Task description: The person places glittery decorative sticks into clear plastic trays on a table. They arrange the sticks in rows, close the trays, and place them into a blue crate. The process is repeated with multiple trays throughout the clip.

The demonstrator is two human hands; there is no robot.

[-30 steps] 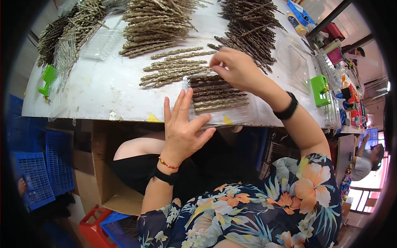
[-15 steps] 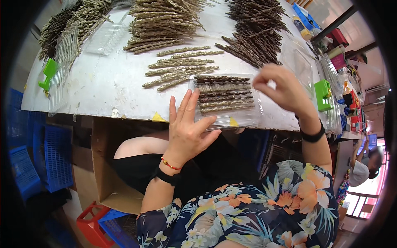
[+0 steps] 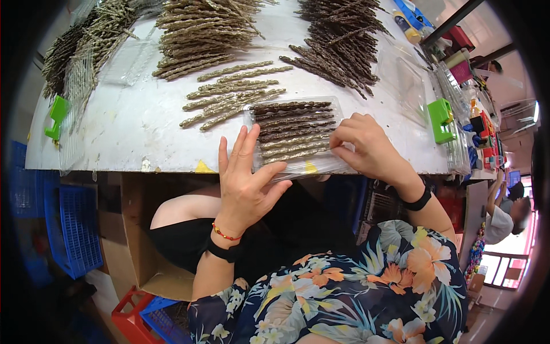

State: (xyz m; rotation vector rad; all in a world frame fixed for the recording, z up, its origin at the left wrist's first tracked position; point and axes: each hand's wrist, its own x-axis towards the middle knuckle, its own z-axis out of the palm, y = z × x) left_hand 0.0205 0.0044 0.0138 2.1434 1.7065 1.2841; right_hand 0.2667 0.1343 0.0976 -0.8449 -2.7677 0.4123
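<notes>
A clear plastic tray lies near the table's front edge. Side by side across it run several twisted glitter sticks, the dark brown ones on the far side and the pale gold ones nearer me. My left hand is open, its fingers spread along the tray's left edge and its thumb over the near side. At the right ends of the sticks, my right hand is closed in a pinch. Whatever is between those fingertips is too hidden to name.
Loose pale gold sticks lie beyond the tray, before a large gold pile. A dark stick pile sits at the far right. Green holders stand by the table's sides. An open cardboard box is below the table.
My right hand has come down and left from beside the tray to the sticks' right ends. The gap among the dark sticks now looks filled. My left hand stays at the tray.
</notes>
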